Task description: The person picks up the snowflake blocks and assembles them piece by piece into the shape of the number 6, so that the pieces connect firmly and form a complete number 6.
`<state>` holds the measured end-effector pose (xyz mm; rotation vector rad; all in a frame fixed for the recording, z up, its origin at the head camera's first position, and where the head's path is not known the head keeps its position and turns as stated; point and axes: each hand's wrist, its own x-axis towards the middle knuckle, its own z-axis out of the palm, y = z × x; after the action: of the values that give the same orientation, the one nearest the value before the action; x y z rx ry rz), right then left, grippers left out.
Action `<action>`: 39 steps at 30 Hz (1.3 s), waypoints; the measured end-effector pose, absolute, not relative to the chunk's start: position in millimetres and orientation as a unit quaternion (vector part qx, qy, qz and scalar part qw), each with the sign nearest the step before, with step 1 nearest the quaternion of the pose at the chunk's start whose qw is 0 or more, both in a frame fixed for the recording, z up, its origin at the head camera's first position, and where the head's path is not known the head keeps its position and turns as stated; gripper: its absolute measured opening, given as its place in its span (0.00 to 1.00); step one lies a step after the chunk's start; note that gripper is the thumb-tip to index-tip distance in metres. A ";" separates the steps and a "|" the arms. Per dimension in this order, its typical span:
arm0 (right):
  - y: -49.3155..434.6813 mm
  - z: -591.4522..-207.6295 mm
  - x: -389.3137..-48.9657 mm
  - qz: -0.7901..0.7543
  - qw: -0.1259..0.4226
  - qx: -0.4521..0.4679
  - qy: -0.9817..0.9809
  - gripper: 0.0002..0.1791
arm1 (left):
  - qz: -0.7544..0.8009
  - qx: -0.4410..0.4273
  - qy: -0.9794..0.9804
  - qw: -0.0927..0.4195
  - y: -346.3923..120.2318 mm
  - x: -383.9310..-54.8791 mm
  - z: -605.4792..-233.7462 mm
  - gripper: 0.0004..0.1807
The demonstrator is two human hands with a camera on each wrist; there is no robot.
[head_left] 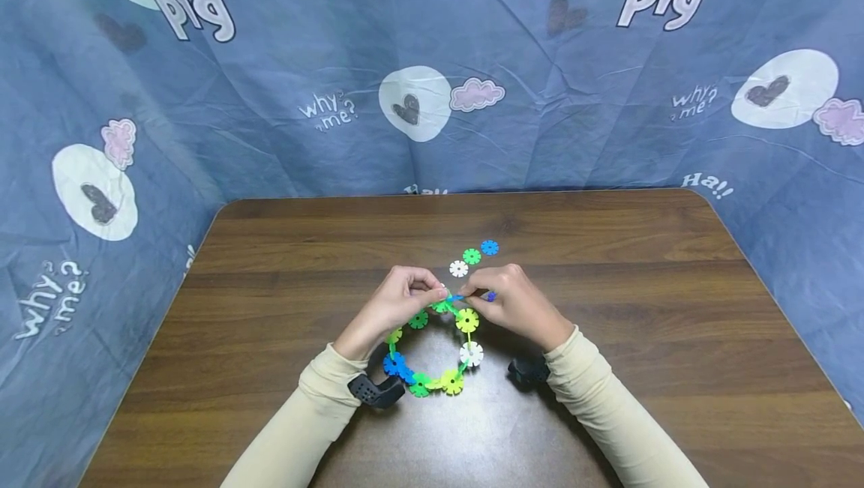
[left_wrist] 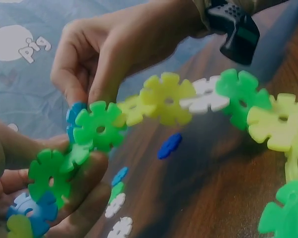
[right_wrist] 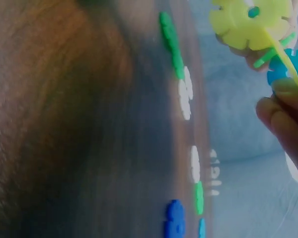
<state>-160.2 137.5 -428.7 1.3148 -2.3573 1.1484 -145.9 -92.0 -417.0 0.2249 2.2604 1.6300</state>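
Observation:
A ring of green, yellow, white and blue snowflake discs (head_left: 432,345) is held just above the wooden table (head_left: 628,300). My left hand (head_left: 432,294) pinches the ring's top left, by a green disc (left_wrist: 97,130). My right hand (head_left: 475,294) pinches a blue disc (left_wrist: 74,116) against that same spot. In the left wrist view the chain runs right through a yellow disc (left_wrist: 166,99) and a white disc (left_wrist: 206,96). The right wrist view shows a yellow disc (right_wrist: 248,22) and the blue disc (right_wrist: 288,64) above one fingertip (right_wrist: 288,119).
Three loose discs lie just beyond my hands: white (head_left: 458,269), green (head_left: 472,256), blue (head_left: 489,247). Another blue disc (left_wrist: 169,145) lies on the table under my right hand. A blue printed cloth (head_left: 432,61) walls the table's back and sides.

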 end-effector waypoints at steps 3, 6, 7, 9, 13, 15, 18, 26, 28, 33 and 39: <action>138.2 -429.7 -160.3 0.396 0.098 0.435 -0.803 0.06 | 0.571 0.082 0.797 0.176 -92.0 -146.3 -417.1 0.07; 138.8 -430.7 -161.6 0.402 0.088 0.426 -0.806 0.05 | 0.570 0.088 0.796 0.182 -93.7 -147.6 -417.3 0.07; 139.0 -430.5 -162.2 0.404 0.084 0.424 -0.806 0.05 | 0.570 0.094 0.795 0.184 -94.8 -148.1 -417.0 0.08; 139.6 -429.3 -163.9 0.409 0.071 0.419 -0.807 0.04 | 0.568 0.112 0.794 0.188 -97.5 -148.9 -415.1 0.08; 139.1 -423.8 -168.1 0.420 0.022 0.402 -0.814 0.04 | 0.554 0.148 0.796 0.195 -107.9 -150.1 -409.9 0.09; 140.0 -422.3 -171.6 0.420 -0.008 0.383 -0.823 0.07 | 0.545 0.158 0.799 0.201 -112.5 -150.8 -407.3 0.08; 141.2 -423.0 -178.9 0.406 -0.036 0.353 -0.842 0.10 | 0.536 0.170 0.800 0.211 -116.4 -151.3 -405.0 0.09; 133.5 -435.3 -203.8 0.287 -0.059 0.347 -0.891 0.15 | 0.544 0.179 0.789 0.222 -114.4 -152.1 -408.8 0.10; 129.7 -438.2 -208.8 0.257 -0.070 0.335 -0.904 0.17 | 0.547 0.175 0.787 0.223 -114.5 -152.6 -410.3 0.10; 123.6 -441.1 -217.8 0.231 -0.082 0.305 -0.920 0.18 | 0.546 0.171 0.790 0.223 -116.2 -153.9 -410.3 0.10; 124.0 -445.5 -223.4 0.263 -0.084 0.311 -0.909 0.14 | 0.547 0.151 0.792 0.227 -114.6 -151.2 -407.8 0.11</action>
<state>-223.4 124.0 -445.5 1.0325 -3.0206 0.8741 -151.2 -114.6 -407.8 0.4153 2.1820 1.5071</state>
